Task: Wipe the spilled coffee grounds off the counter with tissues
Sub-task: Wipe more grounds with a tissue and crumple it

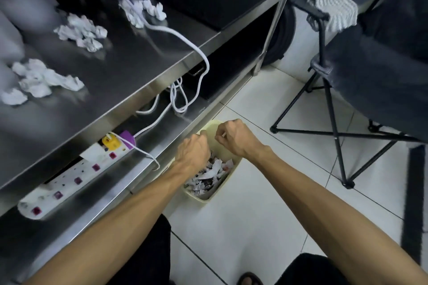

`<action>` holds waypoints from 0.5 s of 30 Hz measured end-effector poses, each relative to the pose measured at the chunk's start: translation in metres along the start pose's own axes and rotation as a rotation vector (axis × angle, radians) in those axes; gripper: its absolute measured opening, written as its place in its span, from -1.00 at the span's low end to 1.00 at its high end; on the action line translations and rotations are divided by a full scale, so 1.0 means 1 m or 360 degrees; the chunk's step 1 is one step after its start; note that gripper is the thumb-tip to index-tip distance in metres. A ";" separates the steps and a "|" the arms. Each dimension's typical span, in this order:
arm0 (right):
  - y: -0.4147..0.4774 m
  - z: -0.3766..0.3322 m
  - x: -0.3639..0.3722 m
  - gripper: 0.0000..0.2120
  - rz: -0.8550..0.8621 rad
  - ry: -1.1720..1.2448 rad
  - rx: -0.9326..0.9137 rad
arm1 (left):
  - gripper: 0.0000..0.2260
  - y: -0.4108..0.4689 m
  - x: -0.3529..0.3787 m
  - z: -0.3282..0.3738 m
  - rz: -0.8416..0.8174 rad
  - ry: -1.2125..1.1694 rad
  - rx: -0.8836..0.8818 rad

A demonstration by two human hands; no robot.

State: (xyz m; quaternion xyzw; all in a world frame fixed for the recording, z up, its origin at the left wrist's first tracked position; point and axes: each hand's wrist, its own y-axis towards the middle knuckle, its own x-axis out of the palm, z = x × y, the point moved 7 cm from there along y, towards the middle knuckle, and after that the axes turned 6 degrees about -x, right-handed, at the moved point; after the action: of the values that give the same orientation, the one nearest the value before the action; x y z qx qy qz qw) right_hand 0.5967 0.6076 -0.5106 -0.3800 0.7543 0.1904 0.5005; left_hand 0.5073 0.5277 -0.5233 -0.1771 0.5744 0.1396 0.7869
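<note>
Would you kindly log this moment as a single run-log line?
hands: left hand and right hand curled over bin | bin: stained tissue scraps | counter: crumpled tissue clumps remain | hand contents: unclear

Two bare forearms, uncovered by sleeves, extend from the bottom of the frame, tendons and veins standing out along their length. The left hand (193,152) and right hand (234,137) carry no rings, watch or gloves. Dark trousers cover both knees, and a dark open-toed sandal (250,279) shows on one foot.

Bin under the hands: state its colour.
Pale cream-yellow bin, seen in the head view.
</note>
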 end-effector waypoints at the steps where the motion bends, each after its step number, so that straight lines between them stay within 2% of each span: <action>1: -0.006 -0.009 -0.023 -0.89 0.0065 0.0020 0.0008 | -0.92 -0.006 -0.024 0.010 0.0057 -0.0010 -0.0004; 10: -0.072 -0.125 -0.275 -0.81 0.0742 0.0381 -0.0082 | -0.78 -0.067 -0.292 0.110 0.0494 -0.0671 -0.0142; 15: -0.087 -0.190 -0.420 -0.89 0.0969 0.0381 -0.0228 | -0.80 -0.077 -0.428 0.152 0.0686 -0.0904 -0.0213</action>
State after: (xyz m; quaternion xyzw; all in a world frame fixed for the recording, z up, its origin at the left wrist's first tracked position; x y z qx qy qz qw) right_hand 0.6351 0.5859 -0.0440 -0.1910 0.8712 0.3378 0.3006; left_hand 0.5410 0.5188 -0.0638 -0.0573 0.3467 0.3831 0.8542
